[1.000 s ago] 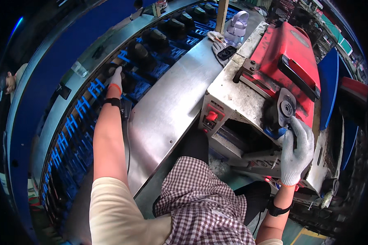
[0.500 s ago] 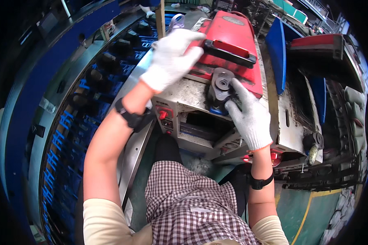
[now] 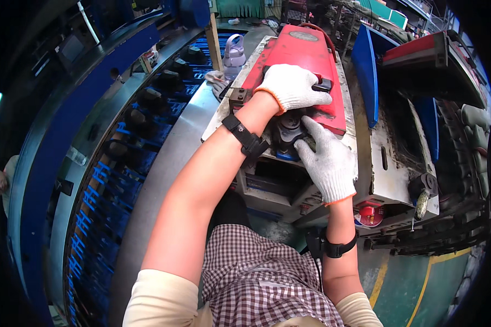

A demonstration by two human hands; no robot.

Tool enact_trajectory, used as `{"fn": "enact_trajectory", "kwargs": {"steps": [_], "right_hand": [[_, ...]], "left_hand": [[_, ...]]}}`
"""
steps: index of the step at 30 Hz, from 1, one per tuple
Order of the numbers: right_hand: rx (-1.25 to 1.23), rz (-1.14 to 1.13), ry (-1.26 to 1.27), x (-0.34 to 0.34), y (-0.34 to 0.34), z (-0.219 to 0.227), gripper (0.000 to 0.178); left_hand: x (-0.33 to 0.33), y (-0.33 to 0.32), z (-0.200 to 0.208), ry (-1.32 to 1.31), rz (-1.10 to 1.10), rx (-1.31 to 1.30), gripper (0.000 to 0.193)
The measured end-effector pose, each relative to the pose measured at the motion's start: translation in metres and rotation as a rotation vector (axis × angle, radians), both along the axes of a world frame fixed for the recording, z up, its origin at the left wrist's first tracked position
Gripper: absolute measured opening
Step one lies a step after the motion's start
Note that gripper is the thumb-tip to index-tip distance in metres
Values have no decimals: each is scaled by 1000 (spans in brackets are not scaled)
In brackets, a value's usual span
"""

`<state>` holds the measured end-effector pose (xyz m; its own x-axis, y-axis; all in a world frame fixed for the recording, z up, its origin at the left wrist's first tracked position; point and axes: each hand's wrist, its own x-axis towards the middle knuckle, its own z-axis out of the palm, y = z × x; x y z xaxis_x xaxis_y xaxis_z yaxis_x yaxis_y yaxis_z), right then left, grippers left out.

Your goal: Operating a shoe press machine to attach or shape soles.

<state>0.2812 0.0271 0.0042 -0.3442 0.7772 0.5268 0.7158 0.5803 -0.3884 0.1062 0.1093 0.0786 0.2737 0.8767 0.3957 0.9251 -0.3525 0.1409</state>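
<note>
In front of you, the grimy off-white machine (image 3: 215,123) fills the upper middle of the frame, with the metal desk (image 3: 169,158) sloping down along its left side. The red cover (image 3: 305,54) lies along the top of the machine, its front end toward you. The black handle (image 3: 324,84) crosses the cover, mostly hidden by your glove. The smallest of these, the dark molded piece (image 3: 289,131), sits just above the middle of the frame, right at the cover's front end.

To do this well, I'd hold the handle square and bear on it evenly, so that the cover isn't twisted. Steady the dark piece by its outer edge, with your fingertips well clear of the cover's front edge, which looks like the likeliest place to get pinched.

Your gloved left hand (image 3: 297,90) is curled over the handle and looks clamped on it, though its underside is hidden. Your gloved right hand (image 3: 330,161) has thumb and forefinger a little apart at the piece's right edge; I can't tell whether they grip it or only touch it. Your two hands are close, but apart.
</note>
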Motion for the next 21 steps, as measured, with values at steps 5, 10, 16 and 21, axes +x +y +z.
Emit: {"fn": "enact_trajectory", "kwargs": {"steps": [5, 10, 16, 21], "right_hand": [[2, 0, 4, -2, -4, 4, 52], [3, -12, 0, -1, -5, 2, 51], [-18, -8, 5, -1, -5, 3, 50], [-13, 3, 12, 0, -3, 2, 50]], "left_hand": [[0, -1, -1, -12, 35, -5, 63], [1, -2, -2, -37, 39, -17, 63], [2, -3, -3, -59, 43, -14, 63], [2, -3, -2, -66, 45, -7, 63]]}}
